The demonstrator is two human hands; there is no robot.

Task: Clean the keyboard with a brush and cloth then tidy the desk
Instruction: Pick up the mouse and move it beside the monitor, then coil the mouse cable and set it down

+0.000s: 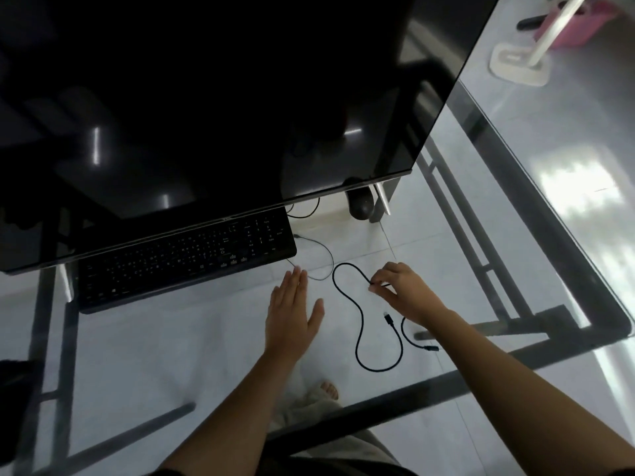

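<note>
A black keyboard (187, 261) lies on the glass desk (536, 235), partly under the lower edge of a large dark monitor (213, 104). To its right a loose black cable (359, 324) snakes over the glass, with both plugs lying near my right wrist. My right hand (400, 286) pinches this cable at a bend. My left hand (292, 310) lies flat with straight fingers on the glass, just right of the keyboard's near corner, holding nothing. No brush or cloth is in view.
A black mouse (360, 202) sits behind the monitor's right foot, and thin wires (323, 255) run from the keyboard's right end. Through the glass I see the desk's dark frame bars and my foot. A white mop (522, 60) and a pink tub (577, 22) stand on the floor at far right.
</note>
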